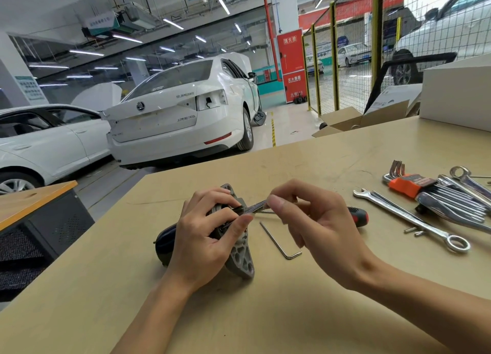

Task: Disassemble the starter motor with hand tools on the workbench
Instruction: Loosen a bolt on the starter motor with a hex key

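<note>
While the dark-bodied starter motor with its grey cast-metal mounting flange [240,250] lies on its side on the pale tan wooden surface [332,154], the head view shows both hands working at its flange end. The left hand [210,234] wraps over the motor from the person's own left, fingers curled round the housing beside the flange, pinning it down. The motor's long axis runs roughly left to right, the black rounded rear pointing left and the flange face turned right, toward the right hand [313,221]. That hand pinches a thin silvery metal tool [259,206] between thumb and fingertips; the tool runs nearly level, along the motor's own axis, its tip at the flange face. Exactly what the tip meets is hard to tell, as the left fingers cover the spot.

So the right hand is the nearer one to the fastening point and lies to its right; any push or turn would likely travel along that shared axis.

A bent steel hex key [279,240] lies just beside the flange, and a black-and-red screwdriver handle [358,217] lies behind the right hand.
</note>
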